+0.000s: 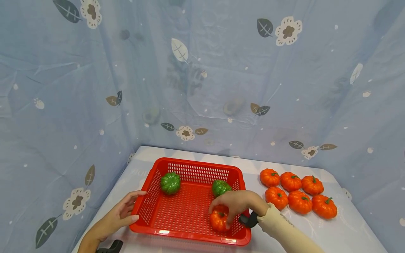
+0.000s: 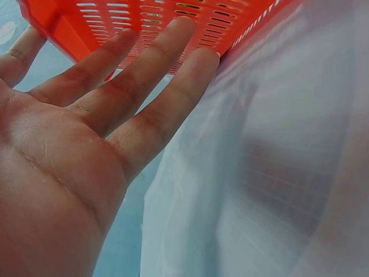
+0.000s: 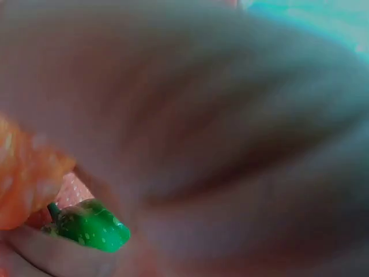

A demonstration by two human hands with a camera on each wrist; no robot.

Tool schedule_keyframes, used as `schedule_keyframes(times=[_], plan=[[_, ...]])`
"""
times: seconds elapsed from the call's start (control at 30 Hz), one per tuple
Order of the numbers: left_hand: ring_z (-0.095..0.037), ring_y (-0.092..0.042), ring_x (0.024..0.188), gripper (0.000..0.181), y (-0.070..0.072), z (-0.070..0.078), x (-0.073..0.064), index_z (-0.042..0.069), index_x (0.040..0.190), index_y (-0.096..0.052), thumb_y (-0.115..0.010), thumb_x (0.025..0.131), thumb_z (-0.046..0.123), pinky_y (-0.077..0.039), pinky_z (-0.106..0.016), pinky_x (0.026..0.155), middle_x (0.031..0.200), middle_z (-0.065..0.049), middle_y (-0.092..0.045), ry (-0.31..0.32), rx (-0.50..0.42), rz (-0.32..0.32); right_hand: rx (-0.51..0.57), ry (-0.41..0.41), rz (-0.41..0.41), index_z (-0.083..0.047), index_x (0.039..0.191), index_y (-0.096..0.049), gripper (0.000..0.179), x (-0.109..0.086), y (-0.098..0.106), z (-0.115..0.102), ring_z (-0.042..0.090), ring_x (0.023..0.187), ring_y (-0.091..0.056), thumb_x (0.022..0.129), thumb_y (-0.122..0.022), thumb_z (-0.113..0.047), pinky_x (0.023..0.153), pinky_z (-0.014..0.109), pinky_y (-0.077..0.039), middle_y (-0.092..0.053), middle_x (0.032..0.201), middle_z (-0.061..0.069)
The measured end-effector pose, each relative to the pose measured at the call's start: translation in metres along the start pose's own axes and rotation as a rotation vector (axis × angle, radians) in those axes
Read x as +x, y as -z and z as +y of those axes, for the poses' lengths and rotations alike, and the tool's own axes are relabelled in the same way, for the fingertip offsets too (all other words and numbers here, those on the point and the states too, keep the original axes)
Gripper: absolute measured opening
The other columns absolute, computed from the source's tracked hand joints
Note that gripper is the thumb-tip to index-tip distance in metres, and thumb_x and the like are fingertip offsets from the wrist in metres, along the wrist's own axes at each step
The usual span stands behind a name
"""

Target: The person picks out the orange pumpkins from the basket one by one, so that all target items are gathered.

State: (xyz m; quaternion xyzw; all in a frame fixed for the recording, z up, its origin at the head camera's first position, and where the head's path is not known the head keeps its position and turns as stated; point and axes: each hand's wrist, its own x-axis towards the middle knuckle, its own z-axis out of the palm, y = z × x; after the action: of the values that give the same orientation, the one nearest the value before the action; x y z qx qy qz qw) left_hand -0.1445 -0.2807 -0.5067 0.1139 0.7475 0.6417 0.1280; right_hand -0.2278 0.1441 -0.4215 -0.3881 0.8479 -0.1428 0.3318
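My right hand (image 1: 234, 205) grips an orange pumpkin (image 1: 219, 220) in the near right corner of a red plastic basket (image 1: 186, 230). Close up in the right wrist view, the same pumpkin (image 3: 26, 176) shows at the left edge, partly covered by the hand. Just behind it in the basket sits a green pumpkin (image 1: 220, 187); another green pumpkin (image 1: 171, 183) lies in the far left corner. Against the basket's left side, my left hand (image 1: 118, 215) rests with spread fingers. The left wrist view shows its fingertips (image 2: 183, 27) at the slotted wall.
To the right of the basket, several orange pumpkins (image 1: 300, 202) stand in two rows on the white-covered table (image 1: 345, 228). A blue patterned curtain (image 1: 215, 88) hangs behind and beside the table. Black straps (image 1: 249, 219) circle the wrists.
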Motion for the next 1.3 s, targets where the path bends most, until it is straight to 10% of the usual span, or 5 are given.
schedule_keyframes(times=[0.4, 1.3], plan=[[-0.039, -0.052, 0.129, 0.070, 0.000, -0.001, 0.000, 0.014, 0.157, -0.031, -0.066, 0.096, 0.013, -0.056, -0.039, 0.096, 0.157, -0.025, -0.032, 0.010, -0.007, 0.004, 0.027, -0.025, -0.048, -0.037, 0.127, -0.063, 0.058, 0.002, -0.001, -0.002, 0.006, 0.107, -0.053, 0.078, -0.091, -0.023, 0.099, 0.037, -0.050, -0.060, 0.119, -0.017], [-0.029, -0.058, 0.122, 0.068, 0.001, -0.001, 0.001, 0.011, 0.155, -0.032, -0.066, 0.097, 0.010, -0.057, -0.037, 0.094, 0.154, -0.031, -0.033, -0.021, 0.003, -0.008, 0.116, 0.169, 0.445, -0.035, 0.137, -0.055, 0.065, -0.005, -0.002, 0.000, 0.008, 0.117, -0.055, 0.081, -0.085, -0.050, 0.094, 0.030, -0.053, -0.057, 0.132, -0.015]])
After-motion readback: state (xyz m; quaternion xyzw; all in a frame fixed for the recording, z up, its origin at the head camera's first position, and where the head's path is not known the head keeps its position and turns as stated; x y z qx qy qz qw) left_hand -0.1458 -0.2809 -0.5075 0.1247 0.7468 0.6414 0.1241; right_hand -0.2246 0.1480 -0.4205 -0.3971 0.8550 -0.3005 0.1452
